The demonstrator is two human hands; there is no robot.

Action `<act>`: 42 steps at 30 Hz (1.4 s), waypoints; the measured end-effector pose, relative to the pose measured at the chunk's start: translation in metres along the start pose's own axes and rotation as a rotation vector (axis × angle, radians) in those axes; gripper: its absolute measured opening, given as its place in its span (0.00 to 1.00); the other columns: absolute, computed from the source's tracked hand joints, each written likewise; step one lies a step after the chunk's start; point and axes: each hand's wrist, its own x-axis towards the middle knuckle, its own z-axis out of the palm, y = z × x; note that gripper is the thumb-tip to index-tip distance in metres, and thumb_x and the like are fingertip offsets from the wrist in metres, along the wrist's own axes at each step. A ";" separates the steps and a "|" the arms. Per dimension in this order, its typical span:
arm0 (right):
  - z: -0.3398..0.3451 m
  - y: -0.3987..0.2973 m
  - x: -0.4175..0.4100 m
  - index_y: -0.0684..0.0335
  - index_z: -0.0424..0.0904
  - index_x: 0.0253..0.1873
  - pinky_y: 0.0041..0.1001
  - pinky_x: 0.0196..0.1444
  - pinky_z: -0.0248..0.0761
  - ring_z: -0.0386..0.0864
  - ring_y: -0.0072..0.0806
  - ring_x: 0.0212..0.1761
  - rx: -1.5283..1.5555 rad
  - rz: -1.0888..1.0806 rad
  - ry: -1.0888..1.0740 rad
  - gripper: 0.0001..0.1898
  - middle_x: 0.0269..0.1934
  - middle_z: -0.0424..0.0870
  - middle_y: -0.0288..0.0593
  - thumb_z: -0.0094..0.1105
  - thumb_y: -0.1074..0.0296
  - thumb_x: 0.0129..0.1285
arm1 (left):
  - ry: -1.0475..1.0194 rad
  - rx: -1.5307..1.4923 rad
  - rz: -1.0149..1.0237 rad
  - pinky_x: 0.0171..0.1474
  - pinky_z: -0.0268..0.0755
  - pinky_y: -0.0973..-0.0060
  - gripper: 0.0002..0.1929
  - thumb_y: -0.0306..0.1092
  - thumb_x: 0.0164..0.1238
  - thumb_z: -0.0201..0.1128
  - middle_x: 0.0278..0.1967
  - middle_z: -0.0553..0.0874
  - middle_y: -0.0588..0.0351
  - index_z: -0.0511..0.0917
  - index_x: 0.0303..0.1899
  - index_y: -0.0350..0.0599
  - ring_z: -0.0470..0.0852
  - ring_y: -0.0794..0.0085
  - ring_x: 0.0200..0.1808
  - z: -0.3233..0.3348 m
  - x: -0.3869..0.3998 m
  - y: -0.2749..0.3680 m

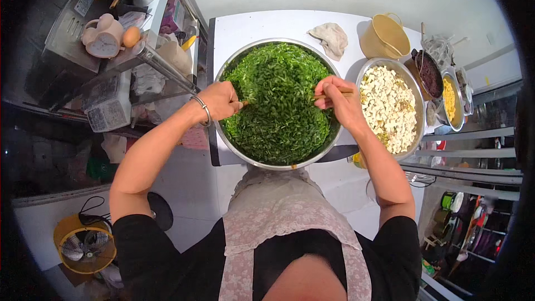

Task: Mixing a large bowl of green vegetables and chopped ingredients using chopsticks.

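Observation:
A large steel bowl point(255, 163) at the table's front edge is filled with chopped green leaves point(284, 108), partly blurred in the middle. My left hand point(221, 101) is closed around a thin brown stick point(245, 103) at the bowl's left side, its tip at the greens. At the right side my right hand point(340, 98) grips brown sticks point(345, 90), seemingly chopsticks, whose far ends are hidden in or behind the greens. Right of my right forearm stands a steel bowl of white diced pieces point(393, 106), with some yellowish-green bits among them.
A crumpled cloth point(330, 39) and a tan plastic bucket point(382, 37) lie along the table's back. Further right are a pot with dark contents point(429, 75) and a bowl of yellow food point(449, 98). On the left, a shelf unit holds a pink cup-like container point(102, 37) beside an egg point(131, 36).

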 end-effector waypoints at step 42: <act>-0.017 -0.044 0.028 0.65 0.80 0.34 0.19 0.30 0.69 0.74 0.18 0.24 -0.151 -0.080 -0.108 0.14 0.28 0.79 0.35 0.47 0.64 0.67 | 0.169 0.047 -0.017 0.28 0.69 0.61 0.13 0.35 0.61 0.61 0.15 0.76 0.42 0.81 0.24 0.33 0.77 0.56 0.18 -0.014 -0.025 0.027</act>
